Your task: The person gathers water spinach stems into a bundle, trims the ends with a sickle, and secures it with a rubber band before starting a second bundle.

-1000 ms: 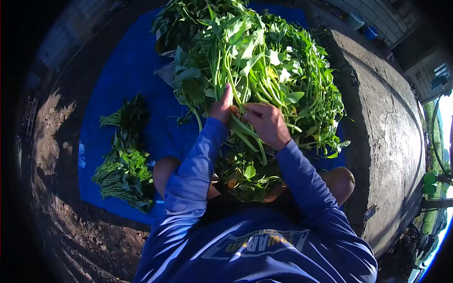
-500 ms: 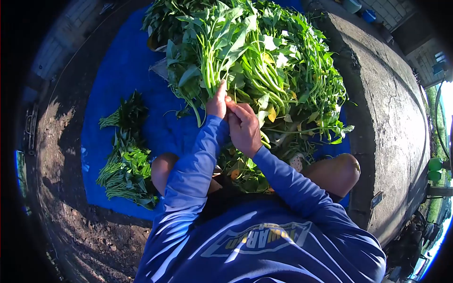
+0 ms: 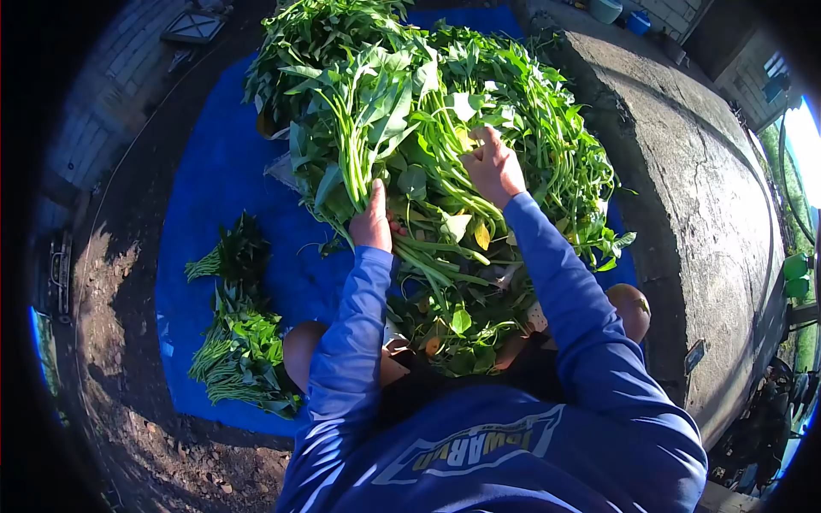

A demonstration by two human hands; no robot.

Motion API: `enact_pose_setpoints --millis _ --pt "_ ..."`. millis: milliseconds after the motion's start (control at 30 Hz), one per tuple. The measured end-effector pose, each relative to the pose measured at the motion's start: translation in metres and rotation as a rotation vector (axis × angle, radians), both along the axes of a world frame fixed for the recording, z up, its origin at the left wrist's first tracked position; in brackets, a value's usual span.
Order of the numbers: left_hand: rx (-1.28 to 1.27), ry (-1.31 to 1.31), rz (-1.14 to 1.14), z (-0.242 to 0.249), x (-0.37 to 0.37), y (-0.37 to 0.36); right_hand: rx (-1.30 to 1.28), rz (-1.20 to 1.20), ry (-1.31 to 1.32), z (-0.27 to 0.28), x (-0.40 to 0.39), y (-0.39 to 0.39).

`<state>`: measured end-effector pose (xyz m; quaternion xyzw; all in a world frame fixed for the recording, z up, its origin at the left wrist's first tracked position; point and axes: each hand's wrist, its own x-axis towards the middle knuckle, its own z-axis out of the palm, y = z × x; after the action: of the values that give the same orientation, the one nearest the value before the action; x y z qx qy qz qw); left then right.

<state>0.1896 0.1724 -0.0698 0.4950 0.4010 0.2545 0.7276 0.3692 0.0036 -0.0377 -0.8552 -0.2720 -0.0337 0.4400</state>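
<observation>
Stem bunch held against leafy heap

The stem bunch is grasped in the left hand, with its leaves pointed away from the body. The right hand is held apart, fingers bent, over the heap's stems; whether anything is gripped there cannot be told. Part of the heap is covered by this hand and its sleeve. A blue tarp is overlain by the heap and bordered on the right by a concrete ledge. Smaller bundles are laid at left; loose greens are crowded between the knees.
</observation>
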Motion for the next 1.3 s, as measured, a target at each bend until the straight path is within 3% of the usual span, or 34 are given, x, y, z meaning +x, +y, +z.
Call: enact_pose_setpoints --millis 67,100,167,267,333,367,433,500,567,667,767,833,900,1033,1167,1233,1267,1300 --pt "-0.027 0.003 0.002 0.002 0.000 0.001 0.051 -0.014 0.044 0.028 0.008 -0.013" --pt "-0.058 0.003 0.007 0.003 0.001 0.002 -0.045 -0.002 0.059 0.034 0.018 -0.017" --pt "-0.120 0.009 0.004 0.004 -0.002 0.000 -0.074 0.110 0.372 0.044 0.032 -0.018" --pt "-0.168 -0.031 -0.010 0.001 -0.002 -0.002 -0.027 0.277 0.601 0.051 0.056 -0.012" --pt "-0.126 -0.019 -0.041 0.011 -0.003 -0.004 -0.136 0.285 0.775 0.081 0.061 -0.011" --pt "-0.156 -0.035 -0.035 0.011 -0.006 -0.003 0.088 0.322 0.980 0.076 0.069 -0.012" --pt "-0.225 -0.055 -0.020 0.009 -0.006 0.000 0.474 0.364 0.955 0.089 0.070 -0.018" --pt "-0.230 -0.053 -0.010 0.008 -0.004 0.004 0.600 0.459 1.112 0.114 0.077 -0.043" --pt "-0.226 -0.049 -0.011 0.012 -0.008 0.005 0.662 0.370 0.941 0.144 0.054 -0.057" --pt "-0.243 -0.049 -0.053 0.023 -0.013 0.001 0.728 0.438 0.796 0.169 0.032 -0.070" --pt "-0.290 -0.072 -0.001 0.022 -0.009 -0.003 0.470 0.297 0.605 0.166 0.024 -0.069" --pt "-0.171 -0.073 -0.025 0.025 -0.004 -0.002 0.418 0.279 0.586 0.185 0.003 -0.073" --pt "-0.198 -0.012 0.004 0.023 0.001 -0.001 0.212 0.208 0.387 0.193 -0.015 -0.065" --pt "-0.160 -0.051 -0.036 0.018 -0.001 -0.001 0.147 0.101 0.075 0.160 -0.009 -0.061" --pt "-0.176 -0.042 -0.001 0.015 0.001 -0.001 0.261 0.194 0.485 0.154 -0.019 -0.072" --pt "-0.205 -0.099 -0.052 0.013 -0.004 0.000 -0.061 -0.017 -0.164 0.128 -0.005 -0.073" --pt "-0.143 -0.094 -0.024 0.017 -0.004 -0.004 -0.023 -0.055 0.000 0.133 -0.007 -0.082" --pt "-0.134 -0.122 -0.008 0.026 0.005 0.003 0.001 -0.047 -0.086 0.134 -0.003 -0.081"
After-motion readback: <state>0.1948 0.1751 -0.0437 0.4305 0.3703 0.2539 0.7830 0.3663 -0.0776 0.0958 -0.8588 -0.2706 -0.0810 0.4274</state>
